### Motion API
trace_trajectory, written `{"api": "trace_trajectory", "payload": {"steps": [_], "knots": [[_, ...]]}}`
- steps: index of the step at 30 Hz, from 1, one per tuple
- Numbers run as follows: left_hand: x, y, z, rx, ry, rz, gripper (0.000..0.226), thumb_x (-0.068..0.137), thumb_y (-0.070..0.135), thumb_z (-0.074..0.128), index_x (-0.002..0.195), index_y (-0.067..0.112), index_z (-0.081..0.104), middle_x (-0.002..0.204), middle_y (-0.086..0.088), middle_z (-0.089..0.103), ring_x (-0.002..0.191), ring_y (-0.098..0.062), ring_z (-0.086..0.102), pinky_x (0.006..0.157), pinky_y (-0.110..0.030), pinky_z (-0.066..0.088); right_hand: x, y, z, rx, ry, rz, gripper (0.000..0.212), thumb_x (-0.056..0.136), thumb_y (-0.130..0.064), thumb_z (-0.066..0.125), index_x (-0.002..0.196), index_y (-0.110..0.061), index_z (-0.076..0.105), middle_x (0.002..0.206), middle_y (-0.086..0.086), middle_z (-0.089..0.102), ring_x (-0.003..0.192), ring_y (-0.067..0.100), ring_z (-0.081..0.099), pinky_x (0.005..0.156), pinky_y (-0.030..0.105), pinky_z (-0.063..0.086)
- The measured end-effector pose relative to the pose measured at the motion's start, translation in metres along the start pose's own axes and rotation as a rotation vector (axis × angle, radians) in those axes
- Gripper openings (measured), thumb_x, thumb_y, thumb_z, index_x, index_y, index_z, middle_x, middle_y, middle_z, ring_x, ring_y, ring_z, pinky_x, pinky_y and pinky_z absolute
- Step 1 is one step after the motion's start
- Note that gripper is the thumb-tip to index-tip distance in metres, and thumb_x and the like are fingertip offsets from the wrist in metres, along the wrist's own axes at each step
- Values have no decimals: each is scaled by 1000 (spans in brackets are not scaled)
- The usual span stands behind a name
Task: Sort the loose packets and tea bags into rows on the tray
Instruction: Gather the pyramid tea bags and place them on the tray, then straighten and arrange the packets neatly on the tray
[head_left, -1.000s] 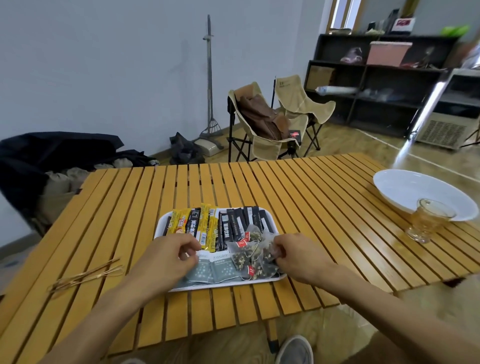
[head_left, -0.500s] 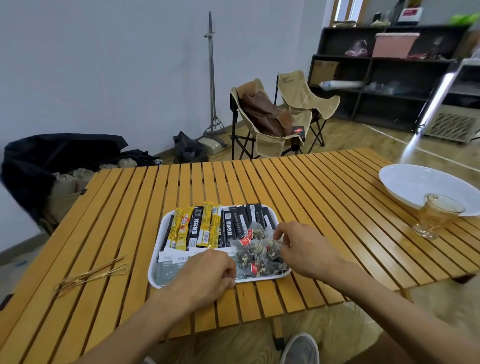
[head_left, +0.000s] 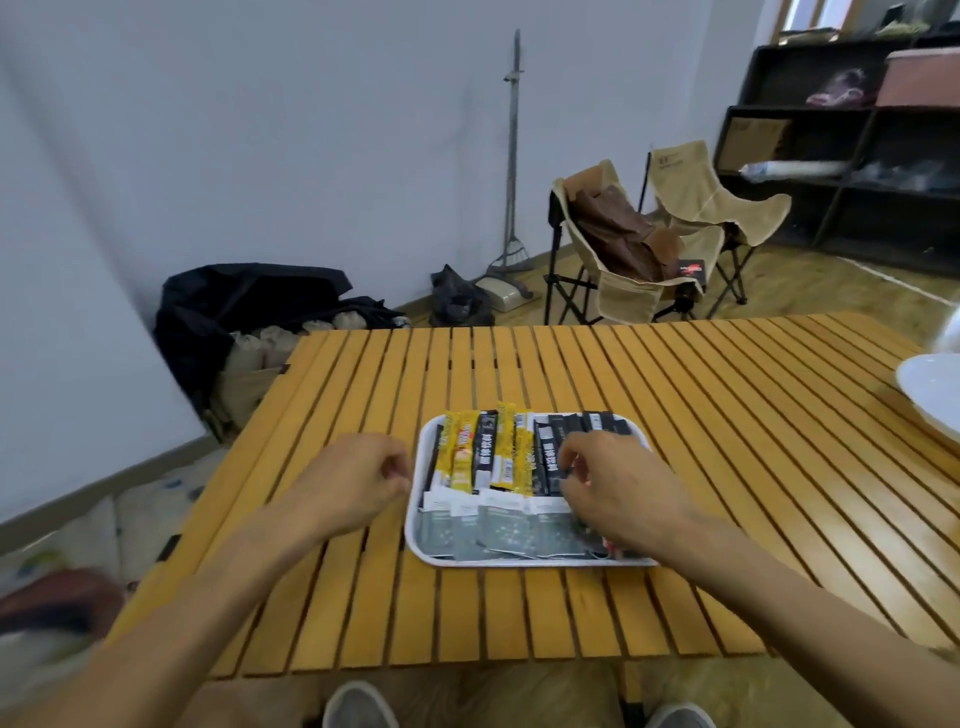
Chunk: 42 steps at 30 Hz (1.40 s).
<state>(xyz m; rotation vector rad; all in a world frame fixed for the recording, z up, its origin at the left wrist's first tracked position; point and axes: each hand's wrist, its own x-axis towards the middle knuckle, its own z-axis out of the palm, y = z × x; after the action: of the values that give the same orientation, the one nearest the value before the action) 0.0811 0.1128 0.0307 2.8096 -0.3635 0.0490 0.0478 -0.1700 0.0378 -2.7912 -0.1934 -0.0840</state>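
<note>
Now, left to right:
Surface: slatted yellow wooden surface (head_left: 519, 608), carrying one tray and one dish.
Left hand: left hand (head_left: 358, 480) hovers just beside the tray's left rim, fingers loosely curled; nothing is visible in it.
Tray: white rectangular plastic tray (head_left: 415, 540) near the middle of the surface, holding all the packets in view.
Far row, left part: yellow stick packets (head_left: 462, 457), about four, standing side by side with one black stick packet with white print (head_left: 487, 447) among them.
Far row, right part: black stick packets (head_left: 550, 452), at least four; the right hand covers some, so the count is uncertain.
Near row: flat grey-green sachets with white tops (head_left: 498, 525), about four, overlapping along the tray's near edge.
Right hand: right hand (head_left: 618, 486) lies over the tray's right half, fingers curled down among the black packets; whether it pinches one I cannot tell.
Tea bags: a small red tag (head_left: 609, 546) shows under the right wrist; the rest is hidden.
Dish: round white dish (head_left: 930, 395), cut by the right edge.
</note>
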Motion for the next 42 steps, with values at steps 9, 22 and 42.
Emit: {"api": "trace_trajectory", "payload": {"steps": [9, 22, 42], "knots": [[-32, -100, -14, 100, -40, -213, 15, 85, 30, 72, 100, 30, 67, 103, 9, 64, 102, -15, 61, 84, -32, 50, 64, -129, 74, 108, -168, -348, 22, 92, -17, 55, 103, -15, 74, 108, 7, 73, 100, 29, 67, 85, 43, 57], [-46, -142, 1, 2, -54, -282, 8, 90, 22, 67, 87, 29, 65, 90, 12, 61, 87, -5, 57, 70, -22, 43, 88, -174, 129, -60, -292, -425, 13, 94, -16, 54, 93, -17, 67, 98, 5, 68, 93, 27, 60, 98, 46, 39], [-25, -38, -25, -127, 92, 2, 12, 94, 27, 63, 89, 34, 71, 83, 17, 68, 84, 2, 59, 77, -28, 50, 60, -112, 33, 345, -261, -310, 8, 93, -10, 64, 90, -14, 70, 92, 1, 69, 88, 18, 64, 80, 36, 56]]}}
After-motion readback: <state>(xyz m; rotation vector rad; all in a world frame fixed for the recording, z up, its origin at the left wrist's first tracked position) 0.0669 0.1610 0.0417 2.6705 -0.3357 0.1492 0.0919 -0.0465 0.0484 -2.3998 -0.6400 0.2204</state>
